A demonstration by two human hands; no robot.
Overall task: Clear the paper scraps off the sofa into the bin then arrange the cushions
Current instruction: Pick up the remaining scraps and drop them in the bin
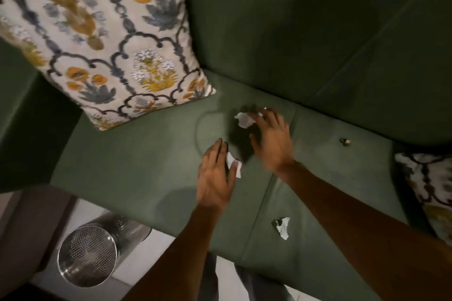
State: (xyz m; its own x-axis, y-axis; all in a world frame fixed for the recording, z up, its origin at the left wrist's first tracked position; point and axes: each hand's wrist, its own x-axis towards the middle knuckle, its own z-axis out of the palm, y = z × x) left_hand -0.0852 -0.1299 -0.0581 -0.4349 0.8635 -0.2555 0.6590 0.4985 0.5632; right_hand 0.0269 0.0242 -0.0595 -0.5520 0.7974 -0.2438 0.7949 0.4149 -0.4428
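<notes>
Green fabric covers the sofa (pixel 137 154), and both bare hands reach over its seat. The left hand (pixel 216 176) pinches a white paper scrap (pixel 233 165) between thumb and fingers. The right hand (pixel 271 139) has its fingers spread, the tips touching a crumpled scrap (pixel 244 120) near the backrest. A third scrap (pixel 282 227) lies near the front edge of the seat. A floral cushion (pixel 105 39) leans in the left corner, another cushion (pixel 430 190) lies at the right. The metal mesh bin (pixel 88 255) stands on the floor beside the sofa.
</notes>
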